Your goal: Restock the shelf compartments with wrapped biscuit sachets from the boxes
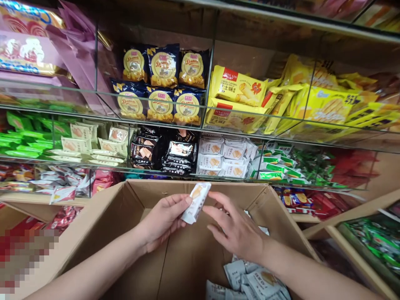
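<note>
My left hand [167, 221] holds a small white biscuit packet [196, 203] between thumb and fingers, above a large cardboard box [100, 233]. At the packet's right edge is my right hand [234, 229], its fingers apart and slightly curled, with nothing held in it; whether a fingertip touches the packet I cannot tell. Loose white packets [259, 281] of a similar look lie in the right part of the box, partly hidden by my right forearm. Behind the box, similar white packets [223, 156] stand stacked in a shelf compartment.
Clear dividers split the shelves. Beside the white stack sit black packets [179, 152] and green-and-white packets [278, 164]. Higher up are blue cookie bags [162, 64] and yellow snack packs [239, 85]. A wooden bin of green packets [376, 237] stands at the right.
</note>
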Tool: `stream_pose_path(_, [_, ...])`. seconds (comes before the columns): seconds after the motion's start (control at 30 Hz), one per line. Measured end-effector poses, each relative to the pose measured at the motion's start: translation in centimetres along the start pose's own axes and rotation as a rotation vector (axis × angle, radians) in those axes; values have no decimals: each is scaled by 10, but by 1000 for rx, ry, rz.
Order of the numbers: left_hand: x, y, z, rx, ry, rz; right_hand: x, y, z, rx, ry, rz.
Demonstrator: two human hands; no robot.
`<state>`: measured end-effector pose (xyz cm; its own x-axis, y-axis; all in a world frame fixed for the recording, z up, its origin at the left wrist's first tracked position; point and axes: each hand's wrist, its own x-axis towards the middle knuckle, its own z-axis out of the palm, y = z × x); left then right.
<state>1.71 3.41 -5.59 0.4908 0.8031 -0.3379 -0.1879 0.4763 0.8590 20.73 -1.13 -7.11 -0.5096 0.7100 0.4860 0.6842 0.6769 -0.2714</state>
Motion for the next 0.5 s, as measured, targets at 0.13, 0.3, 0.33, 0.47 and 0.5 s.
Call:
stream_pose_path(0.13, [-8, 10, 2, 57, -38, -8, 6, 6, -3, -193, 83, -167])
stream_pose_path(0.3, [-9, 11, -3, -34, -80, 18, 29, 33, -21, -276, 11, -175])
stream_pose_path(0.33, [-8, 10, -5, -35, -74, 14, 35, 44, -24, -308, 64, -111])
stream_pose_path(0.47, [-2, -1, -11, 91, -78, -81, 64, 92, -28, -455, 290, 198])
stream_pose_path(0.5, [-2, -4, -12, 129, -93, -107, 73, 101, -28, -479, 324, 263])
